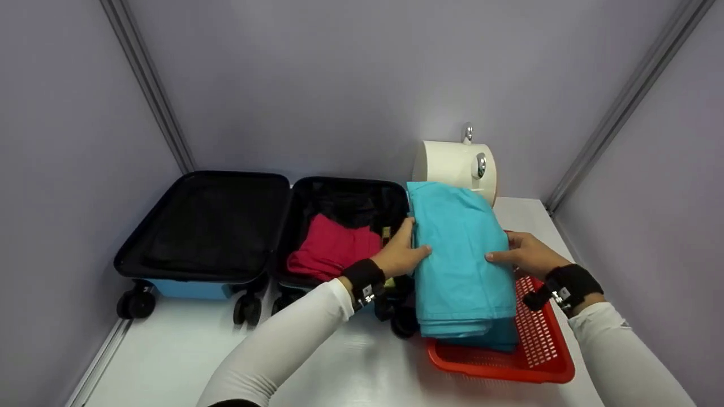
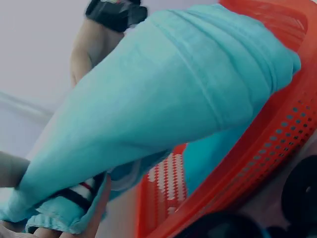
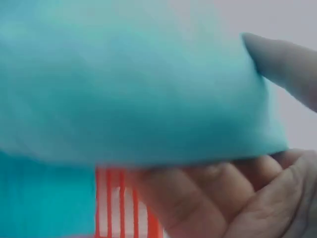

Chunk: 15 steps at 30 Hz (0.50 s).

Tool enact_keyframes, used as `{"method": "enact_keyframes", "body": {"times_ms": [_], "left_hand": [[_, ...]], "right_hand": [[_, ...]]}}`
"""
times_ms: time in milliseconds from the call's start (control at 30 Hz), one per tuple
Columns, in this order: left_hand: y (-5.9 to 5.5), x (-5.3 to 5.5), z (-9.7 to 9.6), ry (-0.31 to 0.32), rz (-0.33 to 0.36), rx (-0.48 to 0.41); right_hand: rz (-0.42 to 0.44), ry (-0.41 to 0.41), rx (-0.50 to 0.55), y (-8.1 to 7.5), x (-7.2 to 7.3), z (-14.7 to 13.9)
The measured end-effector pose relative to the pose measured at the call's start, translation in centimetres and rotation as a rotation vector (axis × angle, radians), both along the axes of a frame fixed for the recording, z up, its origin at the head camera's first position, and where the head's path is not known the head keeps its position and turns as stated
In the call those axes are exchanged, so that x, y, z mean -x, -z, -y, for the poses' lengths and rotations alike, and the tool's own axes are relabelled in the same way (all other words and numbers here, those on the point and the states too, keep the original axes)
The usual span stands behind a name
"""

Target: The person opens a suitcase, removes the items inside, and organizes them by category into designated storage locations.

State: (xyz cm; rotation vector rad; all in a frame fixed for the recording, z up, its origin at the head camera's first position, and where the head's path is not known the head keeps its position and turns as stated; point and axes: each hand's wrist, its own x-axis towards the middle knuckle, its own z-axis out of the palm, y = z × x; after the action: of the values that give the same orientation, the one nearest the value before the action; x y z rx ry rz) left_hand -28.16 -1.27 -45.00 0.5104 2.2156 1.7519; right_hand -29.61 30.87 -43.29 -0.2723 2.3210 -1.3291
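Observation:
A folded turquoise garment (image 1: 464,265) is held up over the red basket (image 1: 498,370). My left hand (image 1: 400,254) grips its left edge, thumb on top and fingers underneath. On the opposite edge, my right hand (image 1: 526,254) pinches it the same way, as the right wrist view shows with the fingers (image 3: 198,198) below the cloth. Dark and white stripes show on the garment's underside in the left wrist view. A darker blue cloth (image 2: 210,153) lies in the basket, mostly covered in the head view. Left of my left hand, a folded pink-red garment (image 1: 334,249) sits inside the open suitcase (image 1: 350,192).
The suitcase's other half (image 1: 209,232) lies open at the left, black inside, with wheels (image 1: 136,302) toward me. Behind the turquoise garment stands a cream cylinder (image 1: 452,161) with chrome fittings. Grey walls enclose the white table (image 1: 339,373) at the back and sides.

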Motion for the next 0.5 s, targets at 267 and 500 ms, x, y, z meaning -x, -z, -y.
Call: {"method": "enact_keyframes", "body": {"times_ms": [267, 500], "left_hand": [[2.2, -0.5, -4.4, 0.093, -0.006, 0.126], [4.1, -0.4, -6.8, 0.076, 0.071, 0.201]], "right_hand": [[0.054, -0.027, -0.190, 2.4, -0.7, -3.3], [0.032, 0.030, -0.325, 4.5, -1.2, -3.7]]}}
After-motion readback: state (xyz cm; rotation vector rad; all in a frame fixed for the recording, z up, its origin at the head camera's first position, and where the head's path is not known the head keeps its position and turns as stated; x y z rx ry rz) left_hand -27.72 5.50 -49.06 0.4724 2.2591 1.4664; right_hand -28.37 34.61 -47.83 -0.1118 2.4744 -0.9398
